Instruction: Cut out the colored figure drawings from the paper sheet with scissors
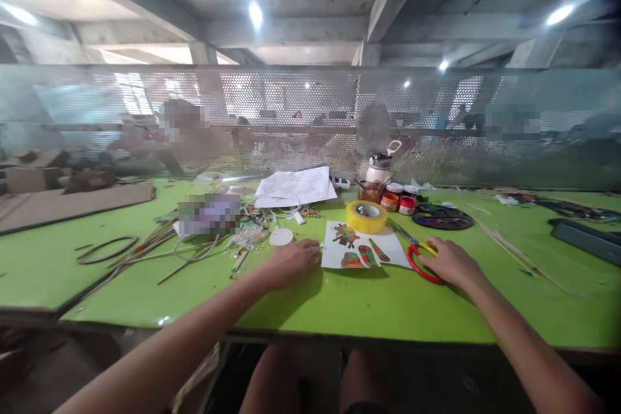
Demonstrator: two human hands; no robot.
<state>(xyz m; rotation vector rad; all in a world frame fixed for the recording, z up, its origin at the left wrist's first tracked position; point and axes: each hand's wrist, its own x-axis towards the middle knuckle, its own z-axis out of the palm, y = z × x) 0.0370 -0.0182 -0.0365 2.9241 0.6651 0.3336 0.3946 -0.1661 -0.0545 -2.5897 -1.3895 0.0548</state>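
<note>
A white sheet with painted red and green shapes lies on the green table. My left hand rests low on the table with its fingers stretched out, tips right by the sheet's left edge; whether they touch it I cannot tell. To the right, my right hand has its fingers on the handles of red and yellow scissors, which lie with blades pointing away toward the sheet. On the sheet's far edge sits a roll of yellow tape. A round white disc is just beyond my left hand.
Paint jars, a dark palette and a bottle stand farther back. White papers lie mid-table. Thin sticks and beads clutter the left, beside cardboard. A perforated screen runs behind the table, people beyond it.
</note>
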